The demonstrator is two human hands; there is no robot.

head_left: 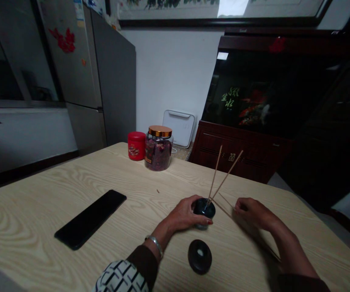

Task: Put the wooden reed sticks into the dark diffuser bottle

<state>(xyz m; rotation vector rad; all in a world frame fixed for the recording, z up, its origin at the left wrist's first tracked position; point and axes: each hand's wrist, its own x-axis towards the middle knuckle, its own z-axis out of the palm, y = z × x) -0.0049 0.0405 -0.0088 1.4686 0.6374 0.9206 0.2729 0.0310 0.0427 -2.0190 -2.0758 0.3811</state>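
My left hand (187, 214) is wrapped round a small, dark, round pot (205, 209) on the wooden table (102, 174). Two thin brown sticks (223, 178) stand tilted in the pot's top, fanning apart upward. To the right of the pot, my right hand (252, 211) is closed in a pinch on another thin stick (226, 200). One end of that stick points toward the pot; a stretch of it shows below the hand too. A round black lid-like piece (199, 256) with a pale spot in its middle lies in front of the pot.
A black phone (91, 219) lies on the left. Toward the back stand a red canister (137, 146) and a clear jar (159, 150) of dried purplish petals with a copper-coloured lid. A tiny brown fragment (158, 191) lies mid-table. Beyond are a fridge (114, 81) and a dark fish tank (254, 93).
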